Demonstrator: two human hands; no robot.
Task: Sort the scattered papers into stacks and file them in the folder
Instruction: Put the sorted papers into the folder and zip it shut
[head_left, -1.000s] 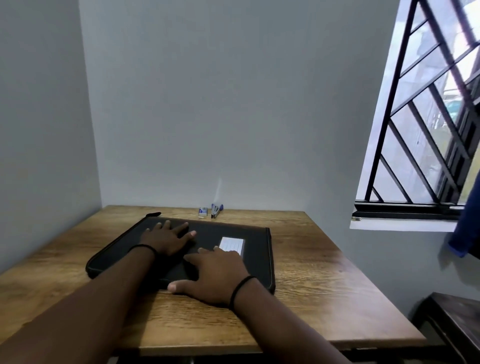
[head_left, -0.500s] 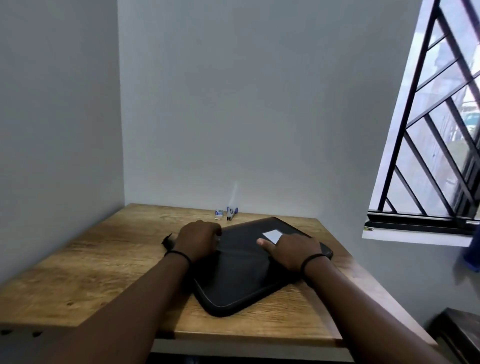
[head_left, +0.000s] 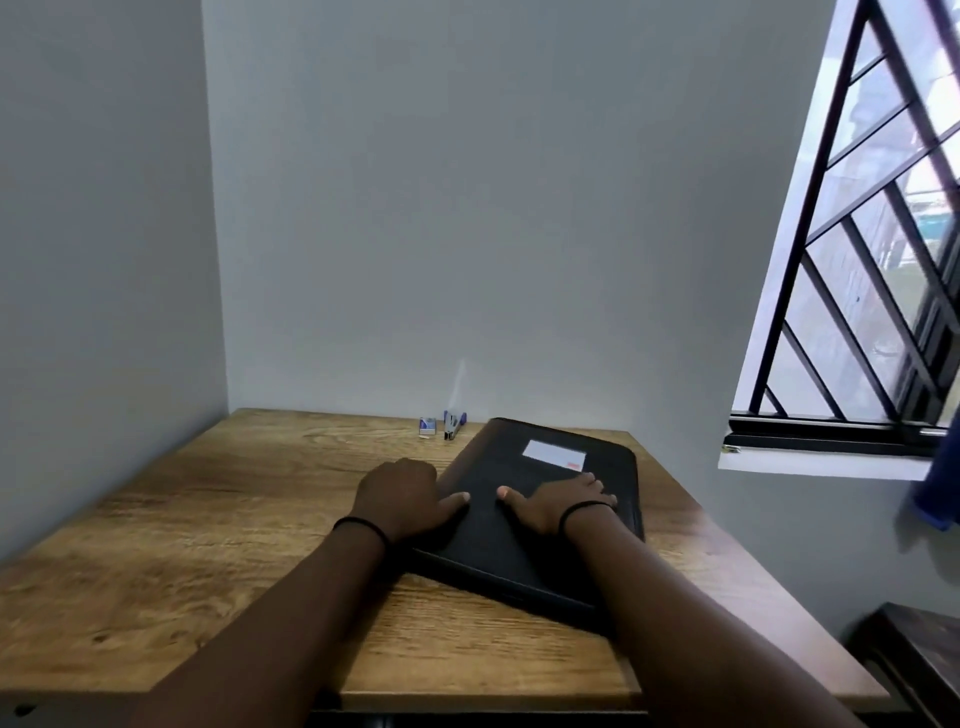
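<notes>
A wooden table (head_left: 218, 519) fills the lower half of the frame, set into a corner of grey walls, with a barred window (head_left: 872, 260) at the upper right. A closed black folder (head_left: 540, 525) lies flat on the table right of centre, turned at an angle, a white label (head_left: 553, 452) on its far end. The left hand (head_left: 405, 499) rests at the folder's left edge, thumb on the cover; how its fingers lie I cannot tell. The right hand (head_left: 558, 501) lies flat on the cover, fingers spread. A stapler (head_left: 453, 425) and a small box (head_left: 427, 426) sit by the far wall
</notes>
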